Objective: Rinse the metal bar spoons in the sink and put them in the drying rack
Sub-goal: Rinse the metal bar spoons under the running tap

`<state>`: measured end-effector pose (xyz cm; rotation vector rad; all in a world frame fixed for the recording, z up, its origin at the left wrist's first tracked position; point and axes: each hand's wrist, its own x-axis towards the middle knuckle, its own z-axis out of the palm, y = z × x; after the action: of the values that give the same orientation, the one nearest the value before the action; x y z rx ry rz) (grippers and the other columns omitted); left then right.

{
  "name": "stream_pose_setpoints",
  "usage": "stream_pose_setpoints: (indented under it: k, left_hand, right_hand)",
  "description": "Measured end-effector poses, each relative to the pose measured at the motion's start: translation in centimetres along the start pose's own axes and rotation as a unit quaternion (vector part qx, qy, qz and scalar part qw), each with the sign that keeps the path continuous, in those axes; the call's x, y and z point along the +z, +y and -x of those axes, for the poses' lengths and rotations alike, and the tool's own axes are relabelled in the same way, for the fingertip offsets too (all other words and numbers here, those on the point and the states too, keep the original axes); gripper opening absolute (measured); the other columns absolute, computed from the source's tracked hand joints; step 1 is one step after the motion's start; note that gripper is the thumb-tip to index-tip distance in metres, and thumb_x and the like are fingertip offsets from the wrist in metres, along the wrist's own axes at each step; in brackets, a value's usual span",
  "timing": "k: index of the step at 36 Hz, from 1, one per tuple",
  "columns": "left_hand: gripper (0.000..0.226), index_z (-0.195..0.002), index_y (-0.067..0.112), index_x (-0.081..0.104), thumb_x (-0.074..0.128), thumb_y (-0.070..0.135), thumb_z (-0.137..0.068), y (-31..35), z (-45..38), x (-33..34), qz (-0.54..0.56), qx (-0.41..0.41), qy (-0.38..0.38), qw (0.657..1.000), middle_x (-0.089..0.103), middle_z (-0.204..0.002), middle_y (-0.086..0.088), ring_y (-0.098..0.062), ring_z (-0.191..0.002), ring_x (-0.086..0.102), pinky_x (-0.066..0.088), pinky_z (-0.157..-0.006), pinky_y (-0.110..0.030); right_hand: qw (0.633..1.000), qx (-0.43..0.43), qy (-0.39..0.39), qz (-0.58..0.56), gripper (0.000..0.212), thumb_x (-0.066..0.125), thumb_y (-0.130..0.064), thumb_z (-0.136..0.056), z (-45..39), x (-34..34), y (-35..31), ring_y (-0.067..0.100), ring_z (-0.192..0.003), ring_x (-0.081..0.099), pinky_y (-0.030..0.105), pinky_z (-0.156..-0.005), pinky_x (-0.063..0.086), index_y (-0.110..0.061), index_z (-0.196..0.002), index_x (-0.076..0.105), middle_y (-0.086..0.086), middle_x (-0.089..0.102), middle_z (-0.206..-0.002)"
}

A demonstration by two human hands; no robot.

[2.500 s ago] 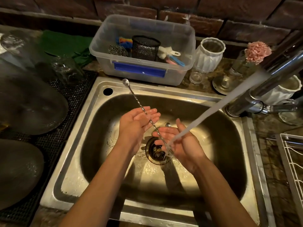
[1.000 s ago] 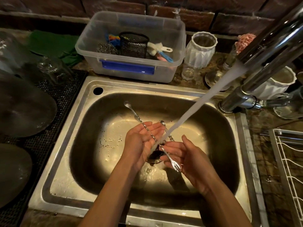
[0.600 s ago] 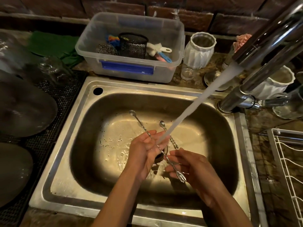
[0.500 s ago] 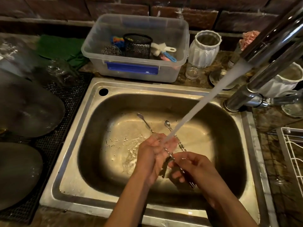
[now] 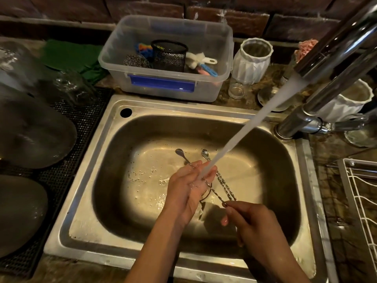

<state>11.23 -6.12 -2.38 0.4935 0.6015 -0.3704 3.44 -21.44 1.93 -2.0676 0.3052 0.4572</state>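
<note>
Over the steel sink [image 5: 98, 160], a long twisted metal bar spoon [image 5: 182, 155] runs from its bowl at the upper left down to my right hand [image 5: 251, 225], which pinches its lower end. My left hand [image 5: 189, 193] wraps around the middle of the shaft, right where the water stream [image 5: 244, 131] lands. A second bar spoon [image 5: 221, 179] lies on the sink floor just to the right, its bowl pointing to the back. The white wire drying rack [image 5: 359, 203] shows at the right edge.
The chrome tap [image 5: 334, 43] reaches in from the upper right. Behind the sink stand a clear plastic tub [image 5: 163, 86] of scrubbers, a white ribbed vase [image 5: 253, 60] and a small glass [image 5: 236, 91]. Dark plates [image 5: 34, 131] and glasses rest on a black mat to the left.
The held spoon has been drawn down and toward me through my left hand. My right hand has closed on its lower end. The second spoon has come into view on the sink floor.
</note>
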Motion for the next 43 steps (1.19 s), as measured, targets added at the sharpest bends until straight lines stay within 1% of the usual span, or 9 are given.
stream_pose_setpoints:
  k: [5,9,12,16,20,29,38,41,43]
  left_hand:
    - [0.044,-0.114,-0.016,0.056,0.066,-0.007,-0.073,0.2,0.0,-0.4,-0.001,0.003,0.007,1.000,0.065,-0.116,-0.036,-0.041,-0.102,0.071,0.059,-0.090,-0.042]
    - [0.056,-0.113,-0.017,0.059,0.080,-0.005,-0.061,0.6,0.3,-0.6,-0.002,0.002,0.012,1.000,0.061,-0.123,-0.037,-0.041,-0.106,0.069,0.060,-0.085,-0.040]
    - [0.063,-0.117,-0.017,0.057,0.080,-0.005,-0.060,0.6,0.5,-0.8,0.005,-0.005,0.012,1.000,0.063,-0.121,-0.036,-0.041,-0.107,0.069,0.059,-0.087,-0.040]
    - [0.028,-0.117,-0.013,0.055,0.053,-0.010,-0.089,0.1,0.6,-1.2,0.027,-0.011,0.021,0.999,0.062,-0.120,-0.038,-0.039,-0.104,0.071,0.060,-0.087,-0.040]
    - [0.026,-0.117,-0.017,0.056,0.049,-0.010,-0.093,-0.4,0.9,-1.3,0.010,-0.007,0.028,1.000,0.068,-0.109,-0.035,-0.035,-0.099,0.073,0.061,-0.081,-0.035]
    - [0.025,-0.119,-0.011,0.056,0.056,-0.001,-0.096,-0.5,1.4,-1.3,-0.051,0.007,0.058,0.997,0.071,-0.109,-0.030,-0.034,-0.103,0.073,0.061,-0.080,-0.031]
    - [0.023,-0.113,-0.006,0.060,0.060,-0.008,-0.090,0.4,1.0,-1.5,-0.099,0.025,0.100,0.990,0.075,-0.100,-0.022,-0.034,-0.096,0.074,0.062,-0.080,-0.036]
    - [0.023,-0.117,-0.005,0.058,0.060,-0.003,-0.094,0.3,1.0,-1.2,-0.146,0.034,0.103,0.983,0.078,-0.092,-0.013,-0.030,-0.091,0.076,0.062,-0.079,-0.033]
    - [0.021,-0.114,-0.007,0.059,0.059,0.003,-0.096,0.3,0.8,-0.9,-0.153,0.044,0.105,0.982,0.076,-0.100,-0.020,-0.030,-0.091,0.076,0.062,-0.080,-0.033]
  right_hand:
    - [0.996,-0.018,0.006,0.087,0.027,0.059,-0.026,-0.097,1.1,-0.4,-0.2,0.005,-0.046,0.062,0.011,-0.053,0.047,-0.030,-0.073,0.071,-0.020,0.071,-0.074]
    - [0.993,-0.004,0.009,0.115,0.021,0.061,-0.028,-0.095,1.7,-0.5,-0.5,-0.002,-0.072,0.066,0.016,-0.067,0.051,-0.037,-0.079,0.071,-0.026,0.071,-0.078]
    - [0.993,0.026,-0.002,0.118,0.034,0.062,-0.029,-0.094,2.0,-0.5,-1.0,-0.005,-0.081,0.066,0.021,-0.076,0.055,-0.050,-0.068,0.068,-0.027,0.072,-0.076]
    - [0.991,0.061,0.005,0.121,0.019,0.063,-0.031,-0.094,2.3,-0.2,-1.6,0.002,-0.087,0.069,0.027,-0.089,0.055,-0.049,-0.095,0.068,-0.017,0.075,-0.085]
    - [0.984,0.047,-0.006,0.174,0.024,0.061,-0.039,-0.093,2.5,0.0,-2.2,0.007,-0.089,0.067,0.026,-0.086,0.055,-0.050,-0.114,0.058,-0.019,0.072,-0.085]
    - [0.948,0.015,0.002,0.318,0.025,0.047,-0.043,-0.097,1.8,1.0,-2.0,0.016,-0.091,0.068,0.032,-0.076,0.055,-0.045,-0.122,0.048,-0.007,0.074,-0.097]
    - [0.960,-0.005,-0.001,0.281,0.018,0.051,-0.040,-0.097,-0.1,2.7,-1.5,0.014,-0.087,0.068,0.038,-0.077,0.057,-0.039,-0.115,0.053,-0.006,0.074,-0.090]
    - [0.964,-0.014,-0.008,0.266,0.017,0.048,-0.042,-0.098,-1.2,3.5,-1.5,0.014,-0.087,0.069,0.038,-0.078,0.057,-0.037,-0.113,0.054,-0.006,0.074,-0.090]
    - [0.963,-0.023,0.000,0.268,0.018,0.047,-0.043,-0.098,-2.0,4.0,-1.6,0.015,-0.086,0.068,0.036,-0.075,0.057,-0.034,-0.109,0.058,-0.006,0.074,-0.089]
